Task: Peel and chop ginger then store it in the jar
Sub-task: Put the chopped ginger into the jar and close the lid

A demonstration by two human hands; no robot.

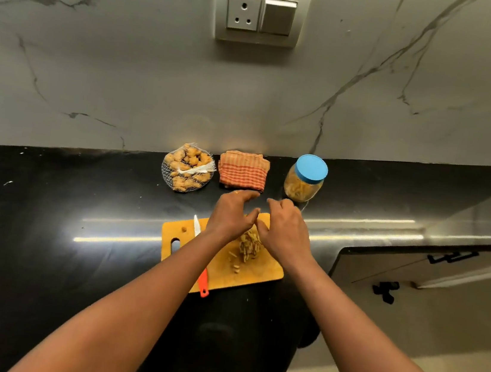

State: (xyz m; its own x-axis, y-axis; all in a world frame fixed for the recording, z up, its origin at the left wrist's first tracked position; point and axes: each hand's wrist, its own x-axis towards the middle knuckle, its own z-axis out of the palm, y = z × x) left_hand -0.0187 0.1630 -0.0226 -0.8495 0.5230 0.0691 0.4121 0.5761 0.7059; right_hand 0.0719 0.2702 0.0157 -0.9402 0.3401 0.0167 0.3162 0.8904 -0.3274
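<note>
The wooden cutting board (261, 270) lies slantwise at the centre of the frame on the black table (46, 222). A pile of chopped ginger (249, 245) sits on its middle, with a few loose bits toward the near edge and one near the far-left corner.

Both hands hover over the board's far edge, just beside each other. The left hand (231, 215) is spread loosely, its fingers stretched toward the upper part of the frame and reaching past the board's edge, close to the folded checked cloth (243, 171). The right hand (286, 232) has bent fingers. I cannot tell whether it pinches anything.

An orange-handled knife (203, 280) lies along the board's left side, partly under the left forearm. Its white blade points away and its handle overhangs the near edge.

Along the back wall stand three things in a row: a mesh bag of whole ginger (187, 167) at the left, the cloth in the middle, and the jar (304, 181) at the right, with its blue lid (311, 169) on and yellowish pieces inside.

A wide stretch of table lies open to the left of the board. At the right the table's edge curves back above cabinet doors (383, 266).
</note>
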